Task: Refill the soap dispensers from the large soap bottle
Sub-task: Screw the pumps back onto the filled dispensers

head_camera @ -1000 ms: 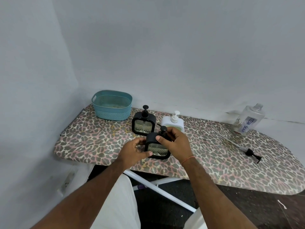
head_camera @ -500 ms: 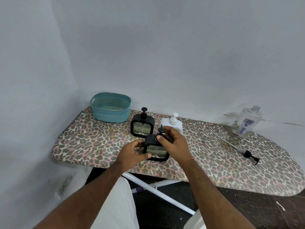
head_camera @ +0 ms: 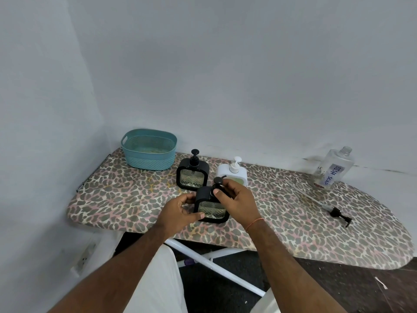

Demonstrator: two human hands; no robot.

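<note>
A square black soap dispenser with a ribbed clear window [head_camera: 211, 207] stands near the front edge of a leopard-print ironing board [head_camera: 126, 199], held by both hands. The left hand [head_camera: 180, 211] grasps its left side, thumb on the lower front corner and fingers curled round the edge. The right hand [head_camera: 234, 199] pinches the black pump head [head_camera: 218, 180] on top between thumb and fingers. Just behind it stand a second black square dispenser with pump [head_camera: 192, 175] and, to the right of that, a white square dispenser with a white pump [head_camera: 232, 173]. A teal woven plastic basket [head_camera: 149, 150] sits at the board's far left. Well apart to the right, a large clear bottle labelled DISH SOAP [head_camera: 332, 169] stands uncapped against the wall, and its long-tubed black pump [head_camera: 338, 213] lies flat on the board in front of it.
</note>
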